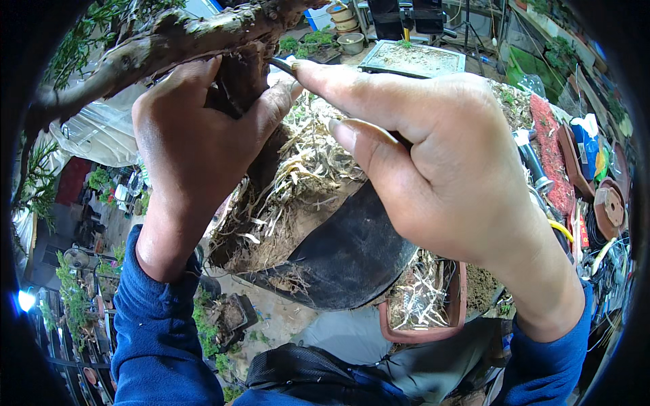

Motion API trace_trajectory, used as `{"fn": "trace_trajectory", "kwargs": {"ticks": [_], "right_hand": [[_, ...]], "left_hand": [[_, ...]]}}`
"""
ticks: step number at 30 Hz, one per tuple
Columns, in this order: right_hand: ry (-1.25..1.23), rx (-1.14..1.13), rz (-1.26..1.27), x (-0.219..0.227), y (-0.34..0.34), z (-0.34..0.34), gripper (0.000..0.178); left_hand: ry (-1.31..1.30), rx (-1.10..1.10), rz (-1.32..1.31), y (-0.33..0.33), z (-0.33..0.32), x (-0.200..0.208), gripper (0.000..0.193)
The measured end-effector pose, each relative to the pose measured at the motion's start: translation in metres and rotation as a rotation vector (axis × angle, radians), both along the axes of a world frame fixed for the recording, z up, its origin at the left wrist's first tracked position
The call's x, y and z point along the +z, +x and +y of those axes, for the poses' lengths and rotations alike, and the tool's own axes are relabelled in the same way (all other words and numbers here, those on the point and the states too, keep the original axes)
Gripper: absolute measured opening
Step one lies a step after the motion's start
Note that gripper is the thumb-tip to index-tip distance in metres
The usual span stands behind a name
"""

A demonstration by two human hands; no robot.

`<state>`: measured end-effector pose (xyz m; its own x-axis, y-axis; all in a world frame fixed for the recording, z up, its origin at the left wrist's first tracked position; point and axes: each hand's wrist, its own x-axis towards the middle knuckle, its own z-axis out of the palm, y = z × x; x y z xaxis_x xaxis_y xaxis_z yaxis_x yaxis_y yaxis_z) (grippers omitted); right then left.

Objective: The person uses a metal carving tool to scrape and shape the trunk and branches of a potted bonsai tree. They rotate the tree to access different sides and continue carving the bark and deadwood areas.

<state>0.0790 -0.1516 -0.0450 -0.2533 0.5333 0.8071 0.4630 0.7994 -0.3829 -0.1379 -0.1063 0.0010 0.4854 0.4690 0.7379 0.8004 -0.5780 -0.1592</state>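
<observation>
Blue-sleeved, your right hand [433, 155] pinches a thin dark tool [284, 65] between thumb and forefinger, its tip at the trunk base, while your left hand [193, 135] wraps closed around the gnarled trunk [176, 37] at eleven o'clock. Root-combing appears under way; the next stroke likely calls for a light, steady drag. The root ball [298, 183], pale and stringy, sits dead centre above a dark pot [345, 264], terracotta tray [420, 331] at five.

I see a cluttered workshop tabletop [542, 135] strewn with soil. Beyond its far edge sit a shallow grey tray [413, 59] and stacked ceramic pots [342, 19]. Left of the tabletop, potted green plants [101, 179] crowd the floor.
</observation>
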Motion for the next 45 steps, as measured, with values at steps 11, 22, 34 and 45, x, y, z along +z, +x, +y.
{"fn": "trace_trajectory", "kwargs": {"ticks": [11,22,34,45], "right_hand": [[-0.025,0.010,-0.034,-0.003,-0.007,0.004,0.040],[-0.116,0.077,-0.356,0.049,0.010,0.007,0.024],[-0.363,0.050,-0.499,0.057,0.029,0.008,0.015],[-0.116,0.148,-0.176,0.017,0.035,0.009,0.042]], "left_hand": [[-0.029,-0.110,-0.131,0.002,0.008,-0.003,0.023],[0.009,-0.111,-0.097,0.007,0.007,0.002,0.022],[0.074,0.009,0.068,0.001,-0.001,0.002,0.046],[-0.152,0.131,-0.047,0.007,-0.016,-0.006,0.057]]}}
